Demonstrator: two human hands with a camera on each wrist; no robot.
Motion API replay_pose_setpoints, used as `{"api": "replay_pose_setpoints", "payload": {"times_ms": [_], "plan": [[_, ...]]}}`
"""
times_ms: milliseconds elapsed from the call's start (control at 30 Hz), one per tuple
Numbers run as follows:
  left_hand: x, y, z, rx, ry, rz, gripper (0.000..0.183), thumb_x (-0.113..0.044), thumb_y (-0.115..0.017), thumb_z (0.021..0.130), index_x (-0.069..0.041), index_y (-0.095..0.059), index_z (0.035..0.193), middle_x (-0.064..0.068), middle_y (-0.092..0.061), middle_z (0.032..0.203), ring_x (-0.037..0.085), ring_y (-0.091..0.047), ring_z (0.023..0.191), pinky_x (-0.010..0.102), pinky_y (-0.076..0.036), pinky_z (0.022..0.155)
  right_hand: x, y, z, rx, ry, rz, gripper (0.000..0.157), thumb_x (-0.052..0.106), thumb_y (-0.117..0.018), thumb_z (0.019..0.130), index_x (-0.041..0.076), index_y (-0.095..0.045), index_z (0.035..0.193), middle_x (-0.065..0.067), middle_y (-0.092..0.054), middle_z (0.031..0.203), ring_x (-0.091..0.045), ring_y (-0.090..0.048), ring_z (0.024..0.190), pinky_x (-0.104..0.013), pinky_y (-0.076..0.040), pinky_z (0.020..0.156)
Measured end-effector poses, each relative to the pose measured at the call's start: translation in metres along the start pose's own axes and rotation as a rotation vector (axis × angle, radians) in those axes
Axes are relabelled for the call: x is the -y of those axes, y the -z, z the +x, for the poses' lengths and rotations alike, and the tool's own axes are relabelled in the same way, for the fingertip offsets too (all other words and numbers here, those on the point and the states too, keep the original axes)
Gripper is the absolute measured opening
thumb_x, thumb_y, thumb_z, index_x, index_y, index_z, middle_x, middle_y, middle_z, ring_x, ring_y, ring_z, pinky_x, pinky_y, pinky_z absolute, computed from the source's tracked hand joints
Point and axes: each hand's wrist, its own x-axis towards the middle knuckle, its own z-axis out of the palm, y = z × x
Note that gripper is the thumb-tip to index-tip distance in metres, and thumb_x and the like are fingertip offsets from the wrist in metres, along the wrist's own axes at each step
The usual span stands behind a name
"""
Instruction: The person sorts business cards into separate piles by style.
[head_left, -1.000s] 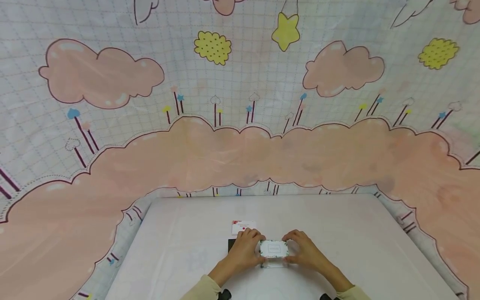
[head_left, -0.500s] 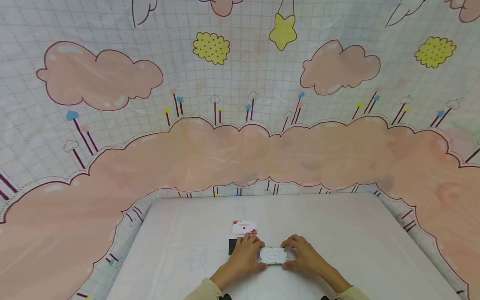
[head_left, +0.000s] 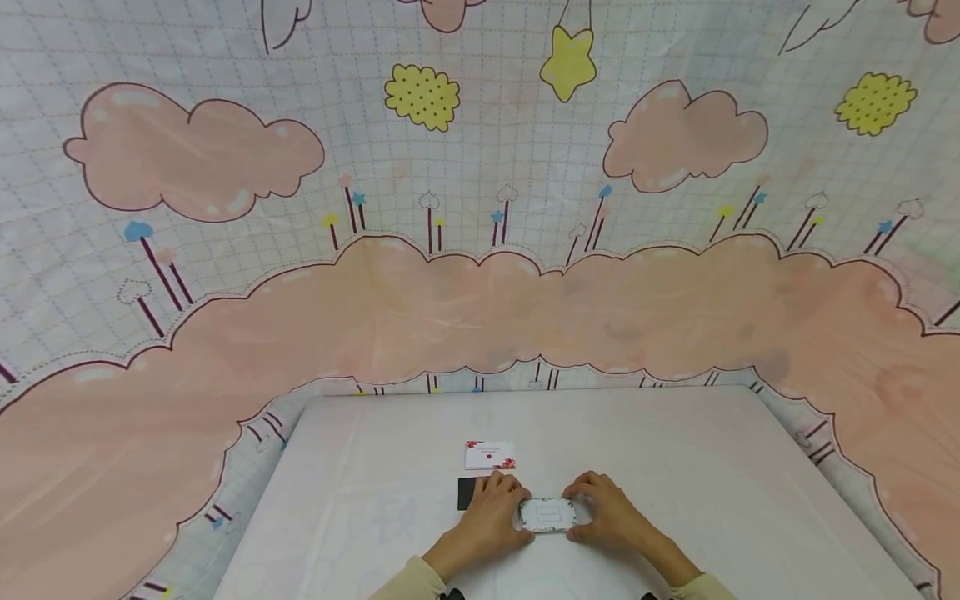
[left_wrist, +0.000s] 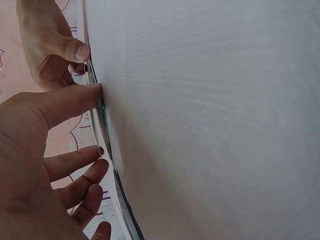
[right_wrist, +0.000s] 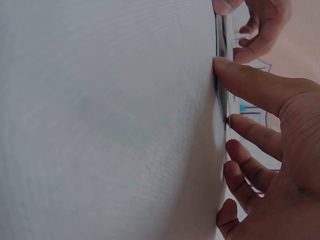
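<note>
A white card with a green leafy border and a framed box of print point(head_left: 548, 515) lies level in front of me, close over the white table. My left hand point(head_left: 489, 518) pinches its left end, thumb at the near corner and forefinger at the far one. At the right end my right hand point(head_left: 609, 515) pinches the card the same way. Both wrist views show the hands edge-on to the table, with thumb tips point(left_wrist: 95, 92) low at a thin dark edge point(right_wrist: 220, 85). The other fingers of each hand hang loosely curled.
A black card point(head_left: 466, 493) lies left of the held card, partly hidden by my left hand. Behind it lies a white card with red flowers point(head_left: 489, 455). A cloud-patterned curtain point(head_left: 480, 317) hangs behind the white table point(head_left: 675, 442).
Both hands have brought the leafy card down and slightly toward me. A second edge, visible below it a second ago, is now covered by it.
</note>
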Motion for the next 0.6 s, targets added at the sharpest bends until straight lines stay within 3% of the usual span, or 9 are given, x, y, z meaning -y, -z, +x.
{"api": "replay_pose_setpoints", "payload": {"times_ms": [600], "plan": [[0.0064, -0.0009, -0.0045, 0.009, -0.013, -0.002, 0.056, -0.048, -0.080, 0.074, -0.018, -0.067, 0.120, -0.005, -0.061, 0.113, 0.016, -0.047, 0.110, 0.039, -0.035, 0.089, 0.0068, 0.0003, -0.0025, 0.008, -0.011, 0.018, 0.055, 0.030, -0.090, 0.066, 0.015, -0.067, 0.113, -0.001, -0.058, 0.116, -0.027, -0.049, 0.111, -0.055, -0.040, 0.093]]}}
